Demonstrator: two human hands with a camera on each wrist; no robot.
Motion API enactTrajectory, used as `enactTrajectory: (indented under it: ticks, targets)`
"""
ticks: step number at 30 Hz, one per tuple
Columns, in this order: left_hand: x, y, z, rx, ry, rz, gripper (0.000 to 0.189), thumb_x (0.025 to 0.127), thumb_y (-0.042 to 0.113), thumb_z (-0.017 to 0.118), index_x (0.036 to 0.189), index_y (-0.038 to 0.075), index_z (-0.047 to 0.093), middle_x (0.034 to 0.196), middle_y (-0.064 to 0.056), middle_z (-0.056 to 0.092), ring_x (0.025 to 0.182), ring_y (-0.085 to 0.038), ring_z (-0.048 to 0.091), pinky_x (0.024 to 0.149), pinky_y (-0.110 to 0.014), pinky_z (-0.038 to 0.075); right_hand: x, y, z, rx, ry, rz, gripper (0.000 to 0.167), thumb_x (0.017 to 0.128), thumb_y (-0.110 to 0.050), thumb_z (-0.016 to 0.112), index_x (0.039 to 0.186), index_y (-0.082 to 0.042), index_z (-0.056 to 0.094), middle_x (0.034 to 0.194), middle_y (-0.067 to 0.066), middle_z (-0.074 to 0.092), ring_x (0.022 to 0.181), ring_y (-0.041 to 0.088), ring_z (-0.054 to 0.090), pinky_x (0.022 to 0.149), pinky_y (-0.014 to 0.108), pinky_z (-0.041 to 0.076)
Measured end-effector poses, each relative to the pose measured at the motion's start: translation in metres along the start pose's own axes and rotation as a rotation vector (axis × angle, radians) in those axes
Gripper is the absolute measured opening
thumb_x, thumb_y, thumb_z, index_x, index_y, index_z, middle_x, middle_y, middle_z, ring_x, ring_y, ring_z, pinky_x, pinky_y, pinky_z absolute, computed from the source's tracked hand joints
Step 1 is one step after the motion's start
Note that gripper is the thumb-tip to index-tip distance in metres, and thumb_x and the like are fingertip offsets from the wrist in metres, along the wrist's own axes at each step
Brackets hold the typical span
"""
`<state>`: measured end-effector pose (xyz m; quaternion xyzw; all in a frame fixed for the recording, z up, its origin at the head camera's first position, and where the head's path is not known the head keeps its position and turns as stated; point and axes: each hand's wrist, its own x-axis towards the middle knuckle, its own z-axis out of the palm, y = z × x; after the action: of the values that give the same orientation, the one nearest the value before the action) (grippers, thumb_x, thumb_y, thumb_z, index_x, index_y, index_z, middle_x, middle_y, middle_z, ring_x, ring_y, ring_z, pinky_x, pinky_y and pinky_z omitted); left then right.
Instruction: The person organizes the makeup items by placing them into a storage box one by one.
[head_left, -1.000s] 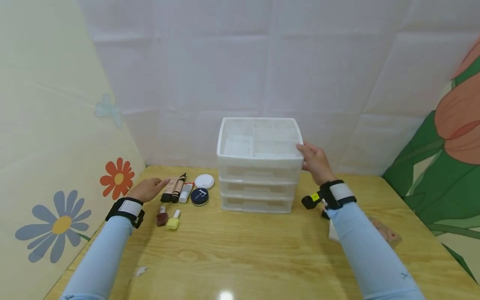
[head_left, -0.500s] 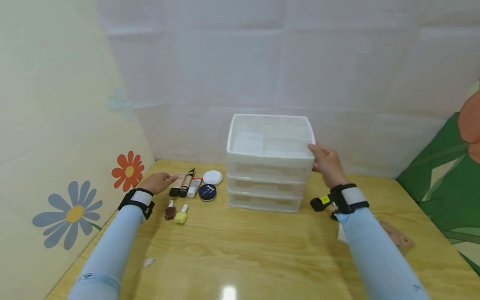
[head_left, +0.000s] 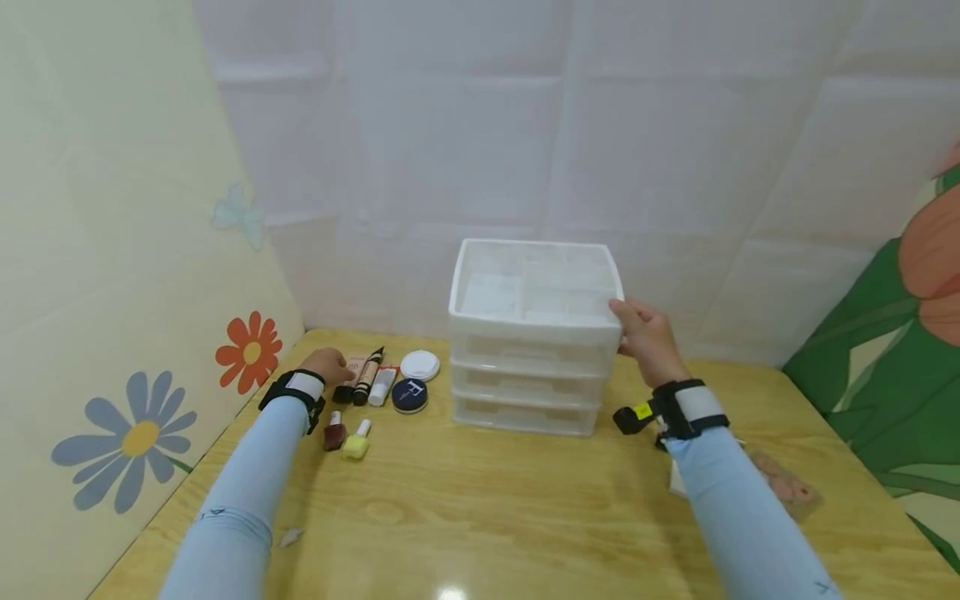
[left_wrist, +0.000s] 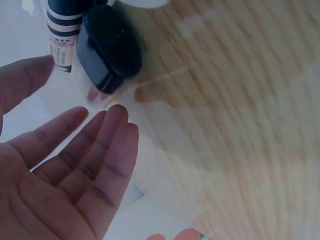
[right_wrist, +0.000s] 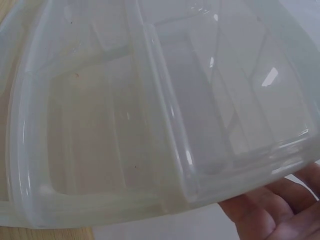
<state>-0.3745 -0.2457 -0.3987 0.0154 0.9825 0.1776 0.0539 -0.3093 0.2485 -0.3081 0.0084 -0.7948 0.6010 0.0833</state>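
A white plastic drawer unit (head_left: pixel 532 327), with translucent drawers and a divided top tray, stands at the back of the table. My right hand (head_left: pixel 651 342) grips its right side near the front corner, thumb at the top rim. In the left wrist view, my left hand (left_wrist: pixel 65 175) has its fingers spread and loosely bent beside a tube with a black cap (left_wrist: pixel 112 47). Nothing is held in it; whether a fingertip touches the tube I cannot tell. A slim beige and black tube (head_left: pixel 367 379) lies alongside, then a small white tube (head_left: pixel 382 387).
A white round lid (head_left: pixel 419 365) and a dark blue round compact (head_left: pixel 409 396) lie left of the drawer unit. Closer in are dark red (head_left: pixel 334 435) and yellow (head_left: pixel 356 444) nail polish bottles. Partly hidden items, one a pinkish packet (head_left: pixel 783 482), lie by the right forearm.
My left hand has moved right and bent its fingers down over the black-capped tube. The right hand stays on the drawer unit. The head view has shifted slightly.
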Motion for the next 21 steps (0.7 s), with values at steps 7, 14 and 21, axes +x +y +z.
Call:
enactTrajectory:
  ticks: [7, 14, 21]
  targets:
    - [0.013, 0.005, 0.005, 0.058, -0.018, -0.109, 0.025, 0.082, 0.020, 0.073, 0.074, -0.001, 0.061, 0.067, -0.006, 0.052, 0.063, -0.021, 0.048, 0.058, -0.031, 0.042, -0.001, 0.002, 0.002, 0.015, -0.003, -0.007, 0.070, 0.096, -0.056, 0.046, 0.142, -0.003, 0.047, 0.128, 0.015, 0.052, 0.104, 0.021, 0.051, 0.074, 0.026, 0.054]
    - [0.019, -0.001, 0.014, 0.060, 0.006, -0.116, 0.025, 0.079, 0.020, 0.074, 0.079, -0.003, 0.064, 0.075, -0.011, 0.059, 0.068, -0.024, 0.051, 0.061, -0.035, 0.044, 0.000, 0.005, 0.004, 0.012, 0.005, -0.002, 0.070, 0.096, -0.057, 0.046, 0.141, -0.003, 0.048, 0.125, 0.015, 0.054, 0.103, 0.022, 0.052, 0.075, 0.027, 0.054]
    - [0.007, -0.006, 0.009, 0.065, 0.036, -0.127, 0.023, 0.080, 0.020, 0.072, 0.072, 0.000, 0.064, 0.071, -0.010, 0.058, 0.065, -0.024, 0.051, 0.058, -0.034, 0.042, 0.008, 0.003, 0.014, 0.020, 0.000, -0.002, 0.070, 0.095, -0.057, 0.048, 0.142, -0.004, 0.048, 0.127, 0.015, 0.053, 0.103, 0.021, 0.052, 0.074, 0.026, 0.053]
